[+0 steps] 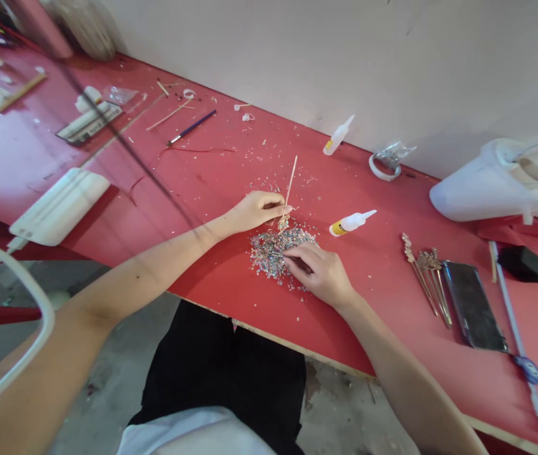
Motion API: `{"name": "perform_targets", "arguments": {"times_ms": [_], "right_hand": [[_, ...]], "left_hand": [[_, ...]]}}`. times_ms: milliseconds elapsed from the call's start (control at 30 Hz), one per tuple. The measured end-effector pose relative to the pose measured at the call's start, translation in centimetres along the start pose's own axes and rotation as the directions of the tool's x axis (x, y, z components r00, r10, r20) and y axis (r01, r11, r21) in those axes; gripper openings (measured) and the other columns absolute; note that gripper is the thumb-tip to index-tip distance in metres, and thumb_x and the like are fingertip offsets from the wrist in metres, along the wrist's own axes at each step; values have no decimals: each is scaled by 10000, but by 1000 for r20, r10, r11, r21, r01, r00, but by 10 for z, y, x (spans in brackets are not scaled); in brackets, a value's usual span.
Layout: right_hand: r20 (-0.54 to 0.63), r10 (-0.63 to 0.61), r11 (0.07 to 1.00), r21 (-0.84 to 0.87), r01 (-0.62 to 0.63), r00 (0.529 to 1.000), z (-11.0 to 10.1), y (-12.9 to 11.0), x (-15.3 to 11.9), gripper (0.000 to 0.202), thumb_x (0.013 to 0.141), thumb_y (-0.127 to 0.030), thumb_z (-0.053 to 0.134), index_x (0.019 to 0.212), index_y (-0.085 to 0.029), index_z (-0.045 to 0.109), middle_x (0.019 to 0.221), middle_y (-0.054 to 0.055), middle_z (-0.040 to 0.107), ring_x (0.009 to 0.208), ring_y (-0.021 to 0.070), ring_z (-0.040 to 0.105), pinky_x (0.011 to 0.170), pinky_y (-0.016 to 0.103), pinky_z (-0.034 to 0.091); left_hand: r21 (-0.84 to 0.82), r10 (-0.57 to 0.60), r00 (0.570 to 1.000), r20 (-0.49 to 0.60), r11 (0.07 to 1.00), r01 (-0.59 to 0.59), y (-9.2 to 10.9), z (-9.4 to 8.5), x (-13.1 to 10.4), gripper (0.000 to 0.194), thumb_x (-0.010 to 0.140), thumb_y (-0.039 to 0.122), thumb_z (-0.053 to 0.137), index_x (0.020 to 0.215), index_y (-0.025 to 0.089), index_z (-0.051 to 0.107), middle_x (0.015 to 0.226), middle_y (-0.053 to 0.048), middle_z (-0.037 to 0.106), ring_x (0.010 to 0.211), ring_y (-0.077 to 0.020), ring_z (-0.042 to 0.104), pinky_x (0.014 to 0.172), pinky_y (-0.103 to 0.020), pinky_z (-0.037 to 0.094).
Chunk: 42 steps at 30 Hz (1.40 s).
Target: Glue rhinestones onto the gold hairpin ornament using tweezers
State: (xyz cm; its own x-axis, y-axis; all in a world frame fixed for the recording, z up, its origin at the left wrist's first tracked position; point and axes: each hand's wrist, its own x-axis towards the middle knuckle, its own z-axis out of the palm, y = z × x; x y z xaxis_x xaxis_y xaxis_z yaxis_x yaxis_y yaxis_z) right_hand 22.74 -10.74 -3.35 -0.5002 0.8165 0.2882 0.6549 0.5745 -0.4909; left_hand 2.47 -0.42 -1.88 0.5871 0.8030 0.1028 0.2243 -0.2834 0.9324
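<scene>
My left hand (262, 210) pinches a thin gold hairpin stick (291, 180), its shaft pointing up and away and its ornamented end low, just above the beads. A pile of small multicoloured shiny beads (266, 256) lies on the red table (231, 272). At the pile's right side, my right hand (314, 268) is closed on metal tweezers (276, 254), whose tips reach into the beads. Whether the tips hold a bead is too small to tell. To the right of the pile lies a glue bottle (352, 223) with a yellow label.
Another glue bottle (338, 135) and a tape roll (384, 167) are near the wall. Finished hairpins (432, 284), a phone (473, 305) and a white pitcher (482, 183) are at right. A brush (192, 128) and a white power strip (59, 205) lie left.
</scene>
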Motion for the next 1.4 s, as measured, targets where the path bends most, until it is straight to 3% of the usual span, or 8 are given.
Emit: {"name": "perform_targets", "arguments": {"times_ms": [300, 500, 767, 867, 1000, 1100, 1400], "right_hand": [[-11, 69, 998, -3, -70, 998, -14, 13, -6, 68, 877, -227, 552, 860, -219, 617, 751, 20, 641, 609, 122, 570, 562, 249, 436], [-105, 89, 996, -7, -90, 991, -13, 16, -6, 80, 882, -258, 571, 909, -215, 633, 812, 40, 674, 606, 123, 584, 561, 254, 452], [-114, 132, 991, 29, -129, 985, -11, 17, -6, 161, 936, -324, 528, 1016, -235, 636, 894, 55, 694, 729, 158, 636, 649, 280, 489], [-149, 221, 971, 122, -204, 964, -12, 20, -6, 171, 945, -352, 506, 1015, -237, 612, 895, 57, 683, 770, 173, 642, 654, 287, 495], [-152, 381, 879, 367, -306, 912, -10, 25, -8, 198, 950, -402, 483, 1003, -223, 548, 753, 10, 598, 601, 123, 570, 569, 254, 470], [-137, 411, 840, 441, -316, 902, -9, 25, -7, 203, 950, -415, 480, 997, -221, 519, 705, -19, 537, 559, 102, 514, 549, 240, 443], [-125, 377, 886, 336, -319, 918, -14, 23, -6, 117, 922, -329, 515, 930, -213, 532, 695, -20, 525, 595, 111, 504, 568, 240, 409]], "left_hand": [[-26, 18, 1000, -13, 999, -18, -5, -1, 2, 313, 888, 375, 546, 658, 163, 572, 573, 6, 544, 532, -87, 481, 569, -236, 378], [-62, 2, 999, -32, 998, -4, -3, -2, 3, 277, 881, 352, 553, 676, 167, 577, 572, 9, 535, 530, -86, 488, 557, -233, 381], [-38, 10, 999, -30, 999, -12, -7, -1, 3, 301, 877, 390, 559, 678, 166, 583, 570, 10, 536, 524, -84, 476, 552, -232, 374], [-23, 29, 999, -36, 999, -30, -9, -1, 4, 311, 878, 407, 562, 676, 171, 585, 586, 8, 550, 538, -85, 484, 566, -233, 378], [-2, 30, 999, -40, 1000, -30, -11, -2, 4, 319, 880, 416, 563, 675, 174, 589, 584, 8, 552, 551, -89, 490, 571, -234, 379], [14, 31, 999, -42, 999, -30, -10, -2, 4, 313, 879, 421, 564, 693, 174, 604, 586, 4, 561, 551, -91, 491, 559, -233, 373], [44, 29, 998, -59, 999, -26, -10, -2, 4, 315, 872, 419, 565, 683, 169, 597, 578, 6, 557, 546, -91, 486, 557, -234, 367]]}}
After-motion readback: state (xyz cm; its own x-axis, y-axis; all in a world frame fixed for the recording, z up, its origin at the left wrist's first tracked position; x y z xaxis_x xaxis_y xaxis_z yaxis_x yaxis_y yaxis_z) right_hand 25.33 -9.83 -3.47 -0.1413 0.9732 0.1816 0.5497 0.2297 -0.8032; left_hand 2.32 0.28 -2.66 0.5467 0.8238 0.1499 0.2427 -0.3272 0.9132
